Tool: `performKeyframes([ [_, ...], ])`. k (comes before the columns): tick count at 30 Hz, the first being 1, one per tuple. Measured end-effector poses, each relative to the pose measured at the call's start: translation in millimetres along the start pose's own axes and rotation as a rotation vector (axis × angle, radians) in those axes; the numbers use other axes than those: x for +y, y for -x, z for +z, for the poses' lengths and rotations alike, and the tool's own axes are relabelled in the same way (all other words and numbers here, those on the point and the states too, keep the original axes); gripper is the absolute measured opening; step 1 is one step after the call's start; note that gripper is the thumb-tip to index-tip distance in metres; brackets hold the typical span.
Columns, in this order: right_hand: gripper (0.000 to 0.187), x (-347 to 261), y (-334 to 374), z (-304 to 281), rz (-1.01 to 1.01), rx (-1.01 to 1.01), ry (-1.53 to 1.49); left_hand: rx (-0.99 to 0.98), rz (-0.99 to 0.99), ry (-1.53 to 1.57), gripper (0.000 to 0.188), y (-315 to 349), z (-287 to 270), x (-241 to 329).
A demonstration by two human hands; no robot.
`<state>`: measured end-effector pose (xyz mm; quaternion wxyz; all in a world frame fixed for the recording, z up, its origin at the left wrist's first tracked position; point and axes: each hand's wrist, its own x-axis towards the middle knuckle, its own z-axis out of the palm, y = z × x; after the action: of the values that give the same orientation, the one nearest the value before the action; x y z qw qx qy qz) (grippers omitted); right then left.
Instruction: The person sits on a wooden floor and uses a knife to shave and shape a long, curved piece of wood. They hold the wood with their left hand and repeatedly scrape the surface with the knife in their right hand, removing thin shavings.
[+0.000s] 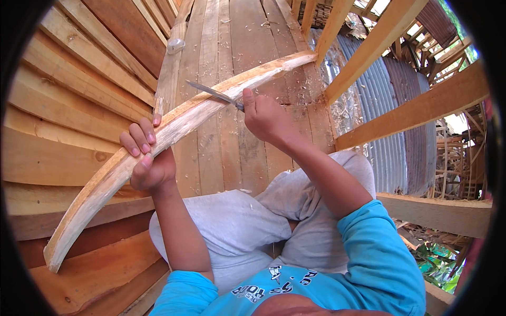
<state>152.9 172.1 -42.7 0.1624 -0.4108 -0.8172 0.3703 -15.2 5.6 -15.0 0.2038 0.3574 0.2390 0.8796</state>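
A long pale piece of wood [197, 115], roughly hewn, slants from the lower left to the upper right above my lap and the floor. My left hand [149, 152] is wrapped round its middle-left part, with the fingers over the top and the thumb on the near side. In my right hand [266, 117] is a knife [213, 92], gripped by its dark handle with the thumb along it. The blade lies across the upper side of the wood, its tip pointing to the far left. Most of the handle is hidden in my fist.
Wood shavings lie scattered over the plank floor [213, 158]. A wall of boards [68, 110] rises on the left. On the right stands an open timber railing [416, 105], with corrugated metal sheets [392, 126] beyond. A small clear plastic item [175, 46] sits near the wall.
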Motion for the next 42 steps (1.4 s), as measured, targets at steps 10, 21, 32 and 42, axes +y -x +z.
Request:
performKeyframes([
  [10, 0.056, 2, -4, 6, 0.045, 0.142, 0.139, -0.024, -0.005, 0.016, 0.030, 1, -2, 2],
  [21, 0.048, 22, -20, -21, 0.161, 0.187, 0.046, -0.036, -0.023, 0.009, 0.028, 2, -5, 9],
  [32, 0.055, 74, -62, -35, 0.412, 0.155, -0.069, -0.048, -0.029, 0.003, 0.029, -1, 3, 3],
  [42, 0.052, 20, -26, -22, 0.223, 0.087, 0.125, -0.008, -0.023, -0.006, 0.030, 2, 1, 8],
])
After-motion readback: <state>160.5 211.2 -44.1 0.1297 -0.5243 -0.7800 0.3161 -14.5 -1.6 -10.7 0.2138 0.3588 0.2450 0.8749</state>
